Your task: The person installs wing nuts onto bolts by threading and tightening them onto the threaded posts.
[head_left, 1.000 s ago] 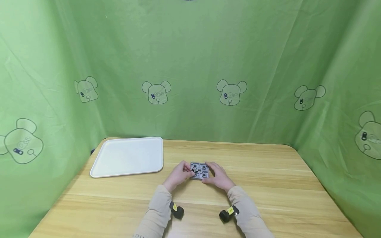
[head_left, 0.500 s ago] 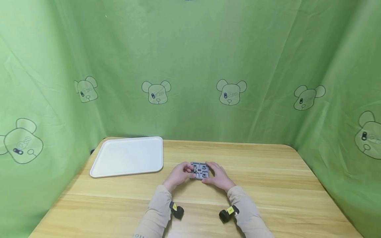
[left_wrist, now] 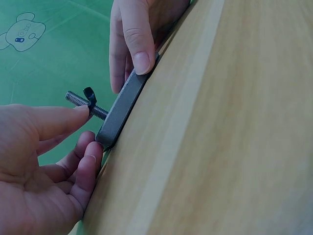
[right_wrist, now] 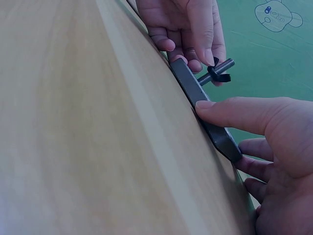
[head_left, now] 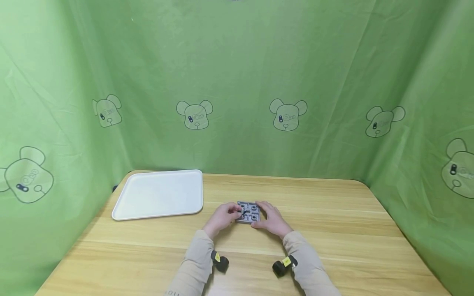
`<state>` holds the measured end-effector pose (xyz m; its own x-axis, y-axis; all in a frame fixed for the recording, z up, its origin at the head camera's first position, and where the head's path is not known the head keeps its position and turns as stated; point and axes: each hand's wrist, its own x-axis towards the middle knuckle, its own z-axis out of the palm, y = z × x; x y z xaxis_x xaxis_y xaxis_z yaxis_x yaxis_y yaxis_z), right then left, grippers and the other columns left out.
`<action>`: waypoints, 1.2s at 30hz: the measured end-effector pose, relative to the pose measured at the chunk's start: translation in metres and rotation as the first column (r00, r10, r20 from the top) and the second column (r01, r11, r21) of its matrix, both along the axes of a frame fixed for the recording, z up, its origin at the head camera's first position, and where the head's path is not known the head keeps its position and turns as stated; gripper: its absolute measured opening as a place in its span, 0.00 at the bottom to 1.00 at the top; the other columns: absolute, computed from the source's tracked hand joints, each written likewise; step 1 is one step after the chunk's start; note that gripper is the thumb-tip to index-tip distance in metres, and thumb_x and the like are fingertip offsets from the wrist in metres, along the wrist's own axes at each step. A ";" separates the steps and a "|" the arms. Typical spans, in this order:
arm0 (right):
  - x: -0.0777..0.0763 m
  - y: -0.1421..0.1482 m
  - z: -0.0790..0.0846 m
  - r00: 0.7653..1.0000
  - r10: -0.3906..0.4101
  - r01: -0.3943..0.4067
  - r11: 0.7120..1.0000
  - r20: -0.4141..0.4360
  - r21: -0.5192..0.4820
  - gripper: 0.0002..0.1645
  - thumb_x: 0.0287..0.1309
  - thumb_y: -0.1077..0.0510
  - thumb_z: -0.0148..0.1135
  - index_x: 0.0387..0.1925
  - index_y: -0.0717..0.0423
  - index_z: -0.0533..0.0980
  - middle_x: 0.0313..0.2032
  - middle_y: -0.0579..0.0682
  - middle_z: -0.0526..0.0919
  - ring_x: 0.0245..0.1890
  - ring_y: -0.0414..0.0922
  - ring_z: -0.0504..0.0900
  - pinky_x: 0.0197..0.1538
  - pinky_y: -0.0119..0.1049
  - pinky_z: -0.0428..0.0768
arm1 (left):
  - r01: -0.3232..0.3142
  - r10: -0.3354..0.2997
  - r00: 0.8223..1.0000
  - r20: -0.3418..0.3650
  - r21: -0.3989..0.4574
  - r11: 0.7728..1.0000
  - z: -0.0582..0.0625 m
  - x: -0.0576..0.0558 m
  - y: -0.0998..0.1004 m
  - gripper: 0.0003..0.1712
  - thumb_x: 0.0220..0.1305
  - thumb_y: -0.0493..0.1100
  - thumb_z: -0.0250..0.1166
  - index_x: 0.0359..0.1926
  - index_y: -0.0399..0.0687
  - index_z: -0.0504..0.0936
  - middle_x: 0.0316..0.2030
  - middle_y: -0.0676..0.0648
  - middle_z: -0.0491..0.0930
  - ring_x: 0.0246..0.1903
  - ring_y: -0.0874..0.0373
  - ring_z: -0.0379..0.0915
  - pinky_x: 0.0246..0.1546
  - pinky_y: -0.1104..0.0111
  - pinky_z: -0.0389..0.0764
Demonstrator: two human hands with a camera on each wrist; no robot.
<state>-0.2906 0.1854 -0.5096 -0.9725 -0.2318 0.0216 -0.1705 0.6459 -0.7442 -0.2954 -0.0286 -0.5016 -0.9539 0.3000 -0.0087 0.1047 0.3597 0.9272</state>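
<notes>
A square grey metal plate (head_left: 254, 213) with recesses lies flat on the wooden table, between the two hands. From its left part a threaded bolt (left_wrist: 74, 98) stands up, with a black wing nut (right_wrist: 222, 77) partway along the thread. My left hand (head_left: 221, 218) pinches the wing nut with thumb and forefinger; its other fingers are curled beside the near end of the plate. On the opposite side, my right hand (head_left: 274, 220) grips the plate's edge, thumb at the front side and fingers at the back. The bolt's lower end is hidden in the plate.
A white tray (head_left: 159, 195) lies at the back left of the wooden table (head_left: 314, 205). Green curtains (head_left: 237, 82) with printed bear heads surround the table on the back and sides. A black camera is strapped to each wrist.
The left thumb and forefinger shift slightly around the wing nut, and its wings appear turned between frames. The right hand and the plate stay in place.
</notes>
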 end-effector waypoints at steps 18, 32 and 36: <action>0.002 -0.001 0.004 1.000 0.004 -0.004 1.000 0.012 -0.002 0.55 0.42 0.52 0.76 0.71 0.59 0.60 0.71 0.64 0.60 0.72 0.64 0.55 0.74 0.62 0.45 | -0.049 0.047 0.998 0.048 0.038 0.998 0.000 0.000 0.000 0.08 0.63 0.38 0.64 0.39 0.40 0.73 0.31 0.49 0.73 0.27 0.59 0.68 0.27 0.72 0.72; 0.001 -0.001 0.003 1.000 -0.005 0.006 1.000 0.020 -0.015 0.55 0.41 0.53 0.77 0.71 0.58 0.61 0.71 0.63 0.61 0.71 0.64 0.57 0.73 0.62 0.49 | -0.019 0.017 0.999 0.045 0.045 0.999 0.000 0.000 0.000 0.07 0.62 0.34 0.62 0.42 0.39 0.78 0.33 0.48 0.75 0.27 0.60 0.68 0.26 0.73 0.72; 0.003 -0.001 0.004 1.000 -0.007 0.008 1.000 0.024 -0.022 0.55 0.41 0.53 0.77 0.71 0.58 0.61 0.71 0.63 0.61 0.71 0.65 0.57 0.71 0.64 0.52 | -0.003 0.001 0.999 0.043 0.055 0.998 -0.001 -0.001 0.000 0.11 0.59 0.31 0.63 0.43 0.38 0.79 0.34 0.48 0.76 0.29 0.60 0.68 0.26 0.74 0.72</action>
<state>-0.2878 0.1843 -0.5056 -0.9745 -0.2242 0.0034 -0.1477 0.6303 -0.7622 -0.2966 -0.0288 -0.5023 -0.9537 0.2990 -0.0333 0.0635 0.3084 0.9491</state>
